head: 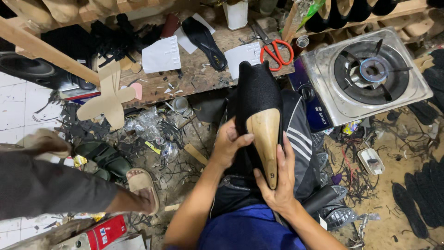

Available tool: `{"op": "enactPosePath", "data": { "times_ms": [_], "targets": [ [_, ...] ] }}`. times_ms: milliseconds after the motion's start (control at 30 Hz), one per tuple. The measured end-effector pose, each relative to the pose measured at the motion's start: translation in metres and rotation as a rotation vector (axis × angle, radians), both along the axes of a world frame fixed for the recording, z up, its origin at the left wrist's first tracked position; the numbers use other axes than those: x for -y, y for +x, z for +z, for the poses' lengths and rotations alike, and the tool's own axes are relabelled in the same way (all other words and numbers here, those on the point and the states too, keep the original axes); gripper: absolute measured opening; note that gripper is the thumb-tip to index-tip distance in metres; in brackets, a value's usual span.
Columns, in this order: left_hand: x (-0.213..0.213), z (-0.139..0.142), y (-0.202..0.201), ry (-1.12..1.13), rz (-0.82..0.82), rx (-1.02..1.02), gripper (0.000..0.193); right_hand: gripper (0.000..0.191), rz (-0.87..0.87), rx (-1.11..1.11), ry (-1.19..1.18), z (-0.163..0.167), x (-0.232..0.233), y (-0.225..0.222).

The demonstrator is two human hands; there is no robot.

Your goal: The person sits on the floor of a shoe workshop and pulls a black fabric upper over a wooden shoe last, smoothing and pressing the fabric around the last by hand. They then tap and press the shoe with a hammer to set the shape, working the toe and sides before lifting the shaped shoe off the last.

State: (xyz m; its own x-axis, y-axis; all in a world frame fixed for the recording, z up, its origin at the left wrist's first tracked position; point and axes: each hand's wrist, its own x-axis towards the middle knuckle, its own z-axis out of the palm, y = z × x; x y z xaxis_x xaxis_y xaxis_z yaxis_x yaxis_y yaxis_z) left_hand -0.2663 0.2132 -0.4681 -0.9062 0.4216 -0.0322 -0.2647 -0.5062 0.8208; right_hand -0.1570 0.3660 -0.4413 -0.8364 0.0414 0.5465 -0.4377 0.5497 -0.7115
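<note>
Black fabric covers the shoe upper [257, 90], which is stretched over a pale wooden shoe form [267, 139] held at the middle of the scene, above the person's lap. The left hand [230, 143] grips the shoe's left side, thumb pressed onto the wood near its upper edge and fingers curled round behind. The right hand [277, 178] cups the near end of the form from below, fingers wrapped up along its right side, thumb lying against the wood.

Just beyond the shoe's toe stands a rough wooden workbench [203, 69]. On it lie red-handled scissors [276, 50] to the right, a black insole [204, 42] in the middle, and white paper patterns [161, 54] beside it. To the far right sits a steel gas stove [370, 71] with a single burner.

On the left, tan cardboard pattern pieces [108, 95] hang off the bench edge. Nearer on the left, another person's sandalled foot [141, 183] rests on the littered floor [175, 162], among black scraps and clear plastic. Black soles [423, 194] lie on the ground at the near right.
</note>
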Motion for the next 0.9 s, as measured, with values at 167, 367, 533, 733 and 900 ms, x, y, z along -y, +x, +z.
{"op": "enactPosePath", "data": {
  "times_ms": [167, 367, 533, 733, 900],
  "targets": [
    [0.011, 0.035, -0.014, -0.108, 0.092, -0.229, 0.063, 0.08, -0.004, -0.038, -0.004, 0.005, -0.001, 0.005],
    [0.004, 0.059, -0.016, -0.411, 0.144, -0.365, 0.059, 0.078, -0.035, -0.04, -0.005, 0.012, -0.002, 0.008],
    [0.0, 0.057, -0.011, -0.377, 0.192, -0.428, 0.052, 0.077, -0.033, -0.018, -0.004, 0.011, 0.0, 0.011],
    [-0.004, 0.057, -0.009, -0.363, 0.191, -0.354, 0.051, 0.076, -0.01, -0.02, -0.008, 0.009, -0.002, 0.011],
    [0.006, 0.066, -0.014, -0.45, 0.181, -0.414, 0.052, 0.07, -0.009, -0.015, 0.071, 0.009, -0.001, 0.01]
  ]
}}
